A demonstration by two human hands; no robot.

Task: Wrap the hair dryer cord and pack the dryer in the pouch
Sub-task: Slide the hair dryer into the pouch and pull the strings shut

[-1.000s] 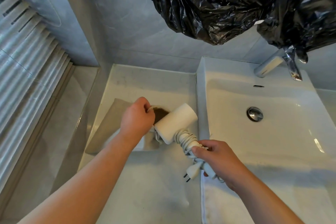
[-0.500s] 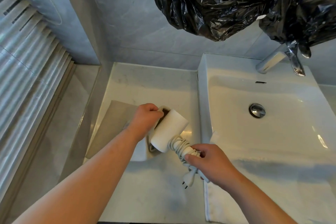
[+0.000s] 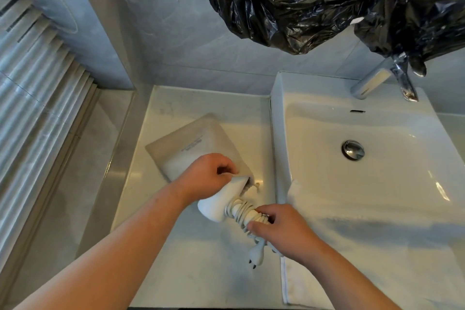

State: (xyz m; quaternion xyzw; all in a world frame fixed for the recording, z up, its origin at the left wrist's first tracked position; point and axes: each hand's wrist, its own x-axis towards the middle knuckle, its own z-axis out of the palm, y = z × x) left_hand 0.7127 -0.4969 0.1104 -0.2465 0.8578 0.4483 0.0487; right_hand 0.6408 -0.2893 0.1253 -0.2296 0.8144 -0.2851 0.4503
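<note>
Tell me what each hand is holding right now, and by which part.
Right hand grips the hair dryer by its cord-wrapped handle; left hand pinches the pouch at its open edge.

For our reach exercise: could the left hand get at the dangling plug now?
Probably not freely: the left hand grips the pouch mouth, and the dryer, held by the right hand, lies between it and the plug.

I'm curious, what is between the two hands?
The white hair dryer, seen in the head view: the left hand holds the pouch mouth at its head, the right hand grips its cord-wrapped handle.
</note>
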